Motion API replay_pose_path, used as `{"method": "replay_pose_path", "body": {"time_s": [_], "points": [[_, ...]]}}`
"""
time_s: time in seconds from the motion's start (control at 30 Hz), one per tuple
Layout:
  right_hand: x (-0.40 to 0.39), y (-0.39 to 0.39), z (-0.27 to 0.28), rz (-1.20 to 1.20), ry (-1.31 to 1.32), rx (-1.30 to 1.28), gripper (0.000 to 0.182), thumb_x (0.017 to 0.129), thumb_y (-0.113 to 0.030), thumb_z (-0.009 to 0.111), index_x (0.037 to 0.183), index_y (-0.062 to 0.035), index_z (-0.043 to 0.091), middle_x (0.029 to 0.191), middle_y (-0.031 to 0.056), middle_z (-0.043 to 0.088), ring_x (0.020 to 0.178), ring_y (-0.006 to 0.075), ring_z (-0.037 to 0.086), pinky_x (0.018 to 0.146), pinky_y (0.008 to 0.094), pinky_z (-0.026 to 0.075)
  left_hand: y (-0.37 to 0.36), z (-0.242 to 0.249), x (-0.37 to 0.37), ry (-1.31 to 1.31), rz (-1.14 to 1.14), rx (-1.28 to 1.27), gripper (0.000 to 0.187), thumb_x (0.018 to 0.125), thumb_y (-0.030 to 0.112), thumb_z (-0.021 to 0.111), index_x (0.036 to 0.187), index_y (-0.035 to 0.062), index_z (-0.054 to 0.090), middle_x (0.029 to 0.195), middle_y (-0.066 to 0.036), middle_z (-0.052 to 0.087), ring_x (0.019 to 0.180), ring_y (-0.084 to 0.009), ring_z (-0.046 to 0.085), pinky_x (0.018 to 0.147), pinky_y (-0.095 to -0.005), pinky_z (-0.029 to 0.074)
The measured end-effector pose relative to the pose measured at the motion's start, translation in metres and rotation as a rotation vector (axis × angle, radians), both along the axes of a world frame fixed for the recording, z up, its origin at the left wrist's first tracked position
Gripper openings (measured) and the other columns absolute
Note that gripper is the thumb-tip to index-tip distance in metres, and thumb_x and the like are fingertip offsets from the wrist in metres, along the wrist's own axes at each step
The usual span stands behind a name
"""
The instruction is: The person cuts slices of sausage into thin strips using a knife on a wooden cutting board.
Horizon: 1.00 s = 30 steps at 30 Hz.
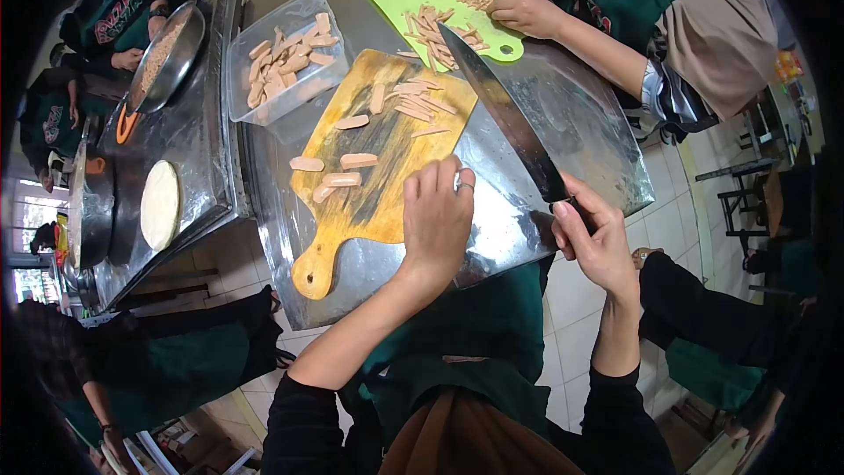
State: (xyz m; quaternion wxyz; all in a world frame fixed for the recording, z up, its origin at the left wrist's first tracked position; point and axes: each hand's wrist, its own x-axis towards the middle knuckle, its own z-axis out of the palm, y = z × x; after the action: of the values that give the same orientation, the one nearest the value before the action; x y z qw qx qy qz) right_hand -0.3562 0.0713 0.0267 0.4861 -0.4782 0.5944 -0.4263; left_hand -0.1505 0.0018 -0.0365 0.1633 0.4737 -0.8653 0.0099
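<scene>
Our right hand (598, 242) clasps the knife (503, 114), blade aimed at eleven o'clock. Our left hand (439, 211) curls at the wooden board's (374, 218) five o'clock edge; whether it pinches anything, we cannot tell. Sausage strips (413, 112) lie at the board's one o'clock.

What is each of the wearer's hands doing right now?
Left hand: over the wooden board, fingers bent; palm hidden, so whether it holds anything cannot be told.
Right hand: closed, holding the knife by its handle.

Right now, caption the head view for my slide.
Right hand holding a chef's knife; sausage strips on a wooden cutting board.
</scene>
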Motion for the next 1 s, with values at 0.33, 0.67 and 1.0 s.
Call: {"method": "replay_pose_path", "body": {"time_s": [0.33, 0.67, 1.0], "points": [[0.01, 0.01, 0.0, -0.016, -0.002, 0.014, 0.037, 0.106, -0.011, 0.059, 0.141, 0.0003, 0.061, 0.076, -0.0029, 0.058, 0.063, 0.0031, 0.05, 0.053, 0.021, 0.04, 0.008, 0.005, 0.003, 0.052, -0.085, 0.037, 0.018, 0.092, 0.006, 0.057, 0.109, 0.0092, 0.058, 0.092, -0.008, 0.058, 0.091, -0.0267, 0.061, 0.084, -0.0398, 0.042], [0.01, 0.012, 0.001, -0.024, 0.01, 0.023, 0.037, 0.105, -0.01, 0.059, 0.141, 0.0, 0.061, 0.074, -0.0023, 0.057, 0.061, 0.0038, 0.05, 0.053, 0.0217, 0.041, -0.004, -0.004, 0.013, 0.3, -0.249, 0.184, 0.023, 0.091, 0.002, 0.06, 0.113, 0.0057, 0.055, 0.09, -0.013, 0.059, 0.086, -0.0317, 0.063, 0.077, -0.0439, 0.047], [-0.005, 0.011, -0.004, -0.116, -0.041, -0.045, 0.038, 0.107, -0.013, 0.058, 0.143, -0.0022, 0.06, 0.07, -0.0021, 0.056, 0.057, 0.0036, 0.048, 0.051, 0.0213, 0.039, -0.135, 0.051, 0.057, 0.451, -0.228, 0.364, 0.013, 0.098, 0.007, 0.065, 0.105, -0.0002, 0.057, 0.095, -0.014, 0.069, 0.089, -0.0234, 0.069, 0.08, -0.0373, 0.055]]}}
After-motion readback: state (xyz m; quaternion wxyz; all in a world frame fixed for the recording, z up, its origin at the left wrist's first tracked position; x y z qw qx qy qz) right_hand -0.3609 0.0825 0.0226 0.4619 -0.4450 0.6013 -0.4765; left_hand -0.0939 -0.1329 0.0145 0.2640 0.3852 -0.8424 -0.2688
